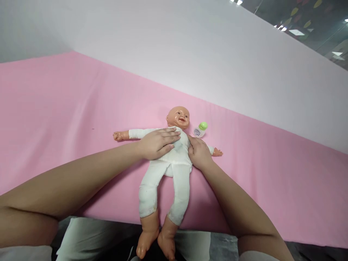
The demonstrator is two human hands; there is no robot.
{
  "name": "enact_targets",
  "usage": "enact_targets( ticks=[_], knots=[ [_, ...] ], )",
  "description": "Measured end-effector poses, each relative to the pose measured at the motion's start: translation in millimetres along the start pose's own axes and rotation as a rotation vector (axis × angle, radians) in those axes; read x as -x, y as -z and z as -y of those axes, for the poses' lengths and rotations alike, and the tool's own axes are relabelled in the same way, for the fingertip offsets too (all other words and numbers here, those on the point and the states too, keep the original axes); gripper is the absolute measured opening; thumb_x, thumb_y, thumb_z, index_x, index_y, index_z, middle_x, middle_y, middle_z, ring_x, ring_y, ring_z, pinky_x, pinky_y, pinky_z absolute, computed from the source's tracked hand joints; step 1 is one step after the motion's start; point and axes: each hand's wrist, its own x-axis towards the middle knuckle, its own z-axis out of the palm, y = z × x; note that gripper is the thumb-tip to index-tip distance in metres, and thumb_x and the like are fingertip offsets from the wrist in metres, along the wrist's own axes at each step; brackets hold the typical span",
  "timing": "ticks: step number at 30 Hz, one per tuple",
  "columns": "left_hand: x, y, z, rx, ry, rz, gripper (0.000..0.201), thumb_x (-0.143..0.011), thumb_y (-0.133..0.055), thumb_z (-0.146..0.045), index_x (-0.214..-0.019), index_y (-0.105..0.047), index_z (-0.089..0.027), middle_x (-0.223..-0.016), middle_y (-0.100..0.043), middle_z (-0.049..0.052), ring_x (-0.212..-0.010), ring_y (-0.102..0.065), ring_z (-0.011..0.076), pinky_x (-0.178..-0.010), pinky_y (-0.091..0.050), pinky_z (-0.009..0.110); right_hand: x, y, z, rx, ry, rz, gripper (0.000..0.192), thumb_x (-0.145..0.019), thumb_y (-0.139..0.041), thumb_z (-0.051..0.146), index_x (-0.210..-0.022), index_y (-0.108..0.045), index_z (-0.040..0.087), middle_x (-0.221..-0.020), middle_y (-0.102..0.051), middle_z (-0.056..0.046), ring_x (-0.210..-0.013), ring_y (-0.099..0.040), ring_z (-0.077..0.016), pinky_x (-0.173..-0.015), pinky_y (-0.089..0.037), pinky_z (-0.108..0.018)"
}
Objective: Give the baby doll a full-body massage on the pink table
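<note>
A baby doll (174,170) in a white bodysuit lies on its back on a pink sheet (67,119), arms spread, bare feet hanging over the near edge. My left hand (159,143) rests flat on the doll's chest, fingers stretched together. My right hand (199,152) presses against the doll's side under its arm, fingers tucked at the torso. A small white bottle with a green cap (200,129) lies on the sheet just right of the doll's head, apart from both hands.
A white wall (190,54) rises behind the pink surface. The near edge of the sheet (299,239) runs along the bottom, with my light trousers (89,239) below it. Ceiling lights show at the top right.
</note>
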Motion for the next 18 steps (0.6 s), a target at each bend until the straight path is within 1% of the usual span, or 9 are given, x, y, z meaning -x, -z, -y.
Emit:
enact_targets(
  ticks=[3, 5, 7, 8, 9, 11, 13, 15, 18],
  knots=[
    [-1, 2.0, 8, -0.051, 0.13, -0.054, 0.057, -0.111, -0.033, -0.041, -0.157, -0.057, -0.018, -0.165, -0.054, 0.011, -0.155, -0.05, 0.0252, -0.13, -0.038, 0.045, 5, -1, 2, -0.059, 0.037, -0.084, 0.055, -0.099, -0.046, 0.021, -0.153, -0.059, 0.016, -0.147, -0.068, -0.015, -0.14, -0.059, -0.0315, -0.125, -0.045, -0.052],
    [-2, 4.3, 14, -0.122, 0.227, -0.057, 0.058, -0.111, -0.03, -0.042, -0.155, -0.059, -0.017, -0.157, -0.063, 0.012, -0.146, -0.059, 0.0271, -0.127, -0.041, 0.048, 10, 3, 7, -0.119, 0.105, -0.131, 0.051, -0.104, -0.047, 0.03, -0.153, -0.059, 0.019, -0.153, -0.064, -0.013, -0.146, -0.055, -0.0302, -0.128, -0.043, -0.053],
    [-3, 6.5, 19, -0.215, 0.307, -0.037, 0.057, -0.111, -0.028, -0.041, -0.148, -0.064, -0.017, -0.144, -0.072, 0.013, -0.134, -0.067, 0.0301, -0.124, -0.041, 0.054, 17, 9, 17, -0.175, 0.229, -0.132, 0.052, -0.108, -0.047, 0.042, -0.155, -0.057, 0.024, -0.158, -0.06, -0.011, -0.151, -0.052, -0.029, -0.13, -0.042, -0.053],
    [-4, 7.4, 21, -0.256, 0.342, -0.02, 0.055, -0.111, -0.028, -0.041, -0.142, -0.067, -0.018, -0.137, -0.076, 0.013, -0.127, -0.07, 0.0308, -0.121, -0.043, 0.055, 20, 13, 24, -0.203, 0.32, -0.113, 0.054, -0.108, -0.045, 0.048, -0.156, -0.055, 0.026, -0.16, -0.058, -0.009, -0.154, -0.05, -0.0284, -0.132, -0.04, -0.052],
    [-5, 8.0, 23, -0.284, 0.376, -0.002, 0.054, -0.111, -0.028, -0.041, -0.137, -0.07, -0.018, -0.131, -0.078, 0.013, -0.121, -0.073, 0.031, -0.117, -0.046, 0.053, 25, 18, 32, -0.215, 0.417, -0.065, 0.057, -0.108, -0.044, 0.055, -0.158, -0.054, 0.029, -0.162, -0.058, -0.007, -0.156, -0.048, -0.0276, -0.133, -0.038, -0.051],
    [-6, 8.2, 23, -0.303, 0.426, 0.032, 0.053, -0.111, -0.028, -0.042, -0.13, -0.072, -0.019, -0.123, -0.079, 0.012, -0.112, -0.075, 0.0307, -0.105, -0.053, 0.048, 34, 25, 51, -0.244, 0.651, 0.049, 0.066, -0.107, -0.042, 0.065, -0.158, -0.054, 0.025, -0.16, -0.06, -0.009, -0.157, -0.048, -0.0278, -0.135, -0.033, -0.053],
    [-7, 7.3, 22, -0.292, 0.444, 0.047, 0.053, -0.111, -0.027, -0.043, -0.129, -0.072, -0.02, -0.123, -0.079, 0.012, -0.108, -0.075, 0.0308, -0.097, -0.055, 0.046, 43, 31, 68, -0.213, 0.797, 0.185, 0.067, -0.107, -0.044, 0.067, -0.155, -0.058, 0.022, -0.16, -0.061, -0.008, -0.159, -0.044, -0.0275, -0.138, -0.025, -0.052],
    [-7, 5.5, 21, -0.282, 0.436, 0.04, 0.054, -0.111, -0.026, -0.043, -0.131, -0.071, -0.02, -0.127, -0.078, 0.012, -0.11, -0.075, 0.0316, -0.095, -0.055, 0.047, 48, 32, 80, -0.172, 0.836, 0.263, 0.067, -0.104, -0.05, 0.07, -0.153, -0.062, 0.026, -0.161, -0.061, -0.005, -0.16, -0.044, -0.0271, -0.14, -0.02, -0.047],
    [-8, 2.2, 23, -0.279, 0.38, 0.04, 0.053, -0.111, -0.027, -0.042, -0.133, -0.07, -0.02, -0.131, -0.077, 0.012, -0.117, -0.072, 0.0319, -0.103, -0.053, 0.049, 45, 29, 81, -0.129, 0.753, 0.268, 0.075, -0.093, -0.065, 0.078, -0.153, -0.063, 0.034, -0.161, -0.06, -0.002, -0.16, -0.043, -0.0313, -0.138, -0.024, -0.045]
  ],
)
